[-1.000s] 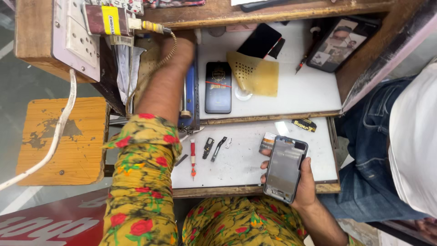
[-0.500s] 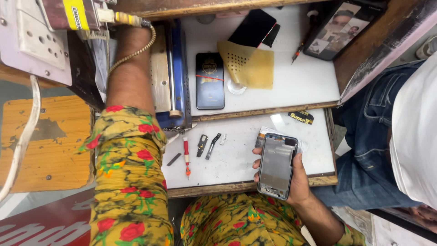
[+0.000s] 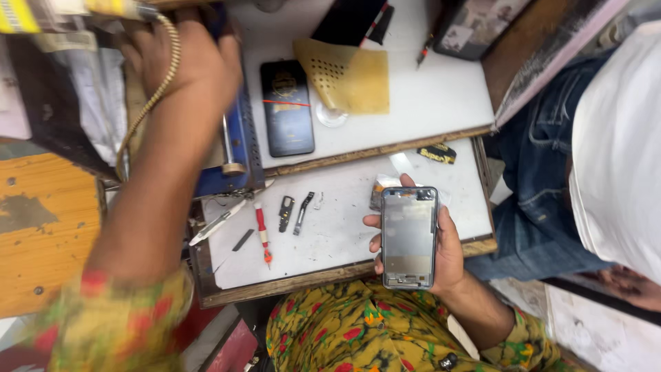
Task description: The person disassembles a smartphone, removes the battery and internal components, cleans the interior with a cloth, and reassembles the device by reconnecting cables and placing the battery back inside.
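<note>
Gripping a bare phone frame (image 3: 409, 236) in the right hand (image 3: 441, 251), lower centre of the frame: fingers (image 3: 375, 242) curled round its left edge, thumb up past the top left corner, palm behind, clamped firm on it. Standing upright in the picture, long axis running top to bottom, hollow side facing the camera, held just over the near edge of the white surface (image 3: 344, 241). Looks grey and metallic, thin bluish rim, rounded corners, small fittings along the bottom end, no screen in it.

Reaching far up to the upper left with the left hand (image 3: 182, 58), fingers folded down onto the blue machine (image 3: 237, 148) at the left side of the surface; whether pinched on anything, cannot tell, motion blur there. Coiled metal hose (image 3: 155, 89) draped over that wrist. So: frame lies well apart from the left hand, down and to the right of it, and only the right hand has it.

Lying between the two: red-handled screwdriver (image 3: 262, 233), tweezers (image 3: 217, 222), two small dark metal brackets (image 3: 294, 212). Higher up, a dark phone (image 3: 287, 107) flat beside a yellow perforated sheet (image 3: 344, 76).
</note>
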